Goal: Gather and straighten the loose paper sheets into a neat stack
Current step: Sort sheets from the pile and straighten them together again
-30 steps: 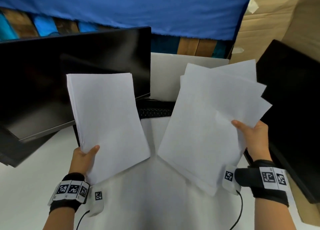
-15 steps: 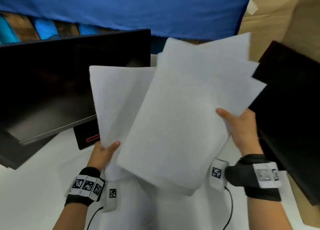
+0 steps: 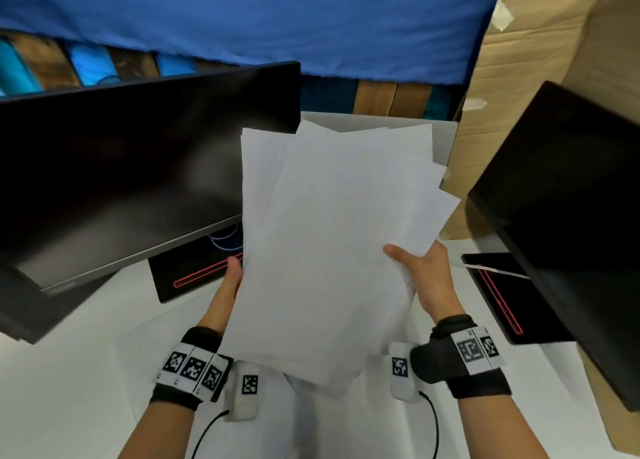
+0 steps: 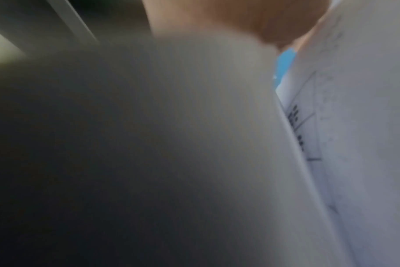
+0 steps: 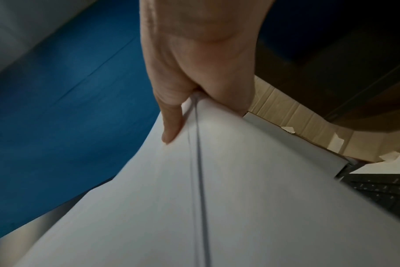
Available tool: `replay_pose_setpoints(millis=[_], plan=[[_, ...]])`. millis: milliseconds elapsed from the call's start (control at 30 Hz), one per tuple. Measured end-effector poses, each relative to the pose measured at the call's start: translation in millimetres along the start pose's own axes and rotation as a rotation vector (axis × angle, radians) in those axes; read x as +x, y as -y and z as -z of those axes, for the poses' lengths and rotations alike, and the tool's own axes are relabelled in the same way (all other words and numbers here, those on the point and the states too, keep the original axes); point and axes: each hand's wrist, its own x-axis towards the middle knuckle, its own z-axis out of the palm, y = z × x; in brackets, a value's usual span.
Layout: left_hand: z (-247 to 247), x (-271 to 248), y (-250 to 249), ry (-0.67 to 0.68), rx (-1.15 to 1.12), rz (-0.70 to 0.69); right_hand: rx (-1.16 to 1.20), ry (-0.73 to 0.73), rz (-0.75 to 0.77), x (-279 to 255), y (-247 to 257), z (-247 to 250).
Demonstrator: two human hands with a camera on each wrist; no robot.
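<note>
Far left: black monitor [image 3: 131, 168] tilted over white tabletop [image 3: 69, 372]; black base with red line [image 3: 194, 275] under its near right edge.

Left hand [image 3: 227, 296] at left edge of paper sheets [image 3: 329, 251], thumb along the edge; fingers hidden behind sheets in head view, left wrist view too blurred. Grip not determinable from the pictures; contact with the edge only.

Sheets held up above the tabletop, centre of scene, between both hands. Pile uneven: far corners fanned out, several edges offset toward the right [image 3: 436, 195]. Printed lines faintly visible on one sheet [image 4: 308, 126].

Right hand [image 3: 426, 278] grasping right near part of the pile; thumb [image 5: 171, 124] pressed on the upper face, fingers underneath, sheet edges pinched in the web of the hand.

Right: second black monitor [image 3: 561, 216], second black base with red line [image 3: 502, 296] on the tabletop below it. Cardboard box [image 3: 519, 78] behind, far right. Blue cloth [image 3: 277, 19] across the far background. Keyboard [image 5: 377, 187] glimpsed under the sheets in right wrist view.
</note>
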Motion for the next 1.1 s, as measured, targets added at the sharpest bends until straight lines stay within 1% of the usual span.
replay_pose_setpoints(millis=[33,100,200,300,400,500,600,700,867,900,967,1033,1100], plan=[[1,2,0,0.077,0.082,-0.066,0.002,0.007,0.012,-1,0,0],[-1,6,0,0.102,0.245,-0.156,0.009,0.018,0.028,-2,0,0],[-4,11,0,0.104,0.343,-0.215,0.007,-0.001,0.053,-2,1,2],[-16,14,-4,0.084,0.351,-0.279,0.009,-0.027,0.097,-1,5,6],[-23,17,-4,0.06,0.335,-0.279,0.0,0.009,0.12,-2,4,11],[-30,22,0,-0.009,0.269,-0.282,-0.031,0.065,0.07,-4,-8,13],[-39,23,2,-0.019,0.234,-0.303,-0.022,0.075,0.012,-8,-18,13],[-49,22,2,-0.042,0.19,-0.327,0.018,0.042,0.022,-9,-20,11],[-61,22,-15,-0.078,0.135,-0.445,0.061,-0.063,0.127,-5,0,7],[-61,23,-16,-0.082,0.133,-0.454,0.031,-0.068,0.134,-3,2,7],[-60,27,-13,-0.103,0.15,-0.427,-0.099,-0.042,0.085,2,-4,9],[-55,33,-6,-0.174,0.128,-0.357,-0.29,0.048,0.014,4,-14,14],[-50,36,-3,-0.229,0.084,-0.311,-0.423,0.138,-0.027,4,-25,22]])
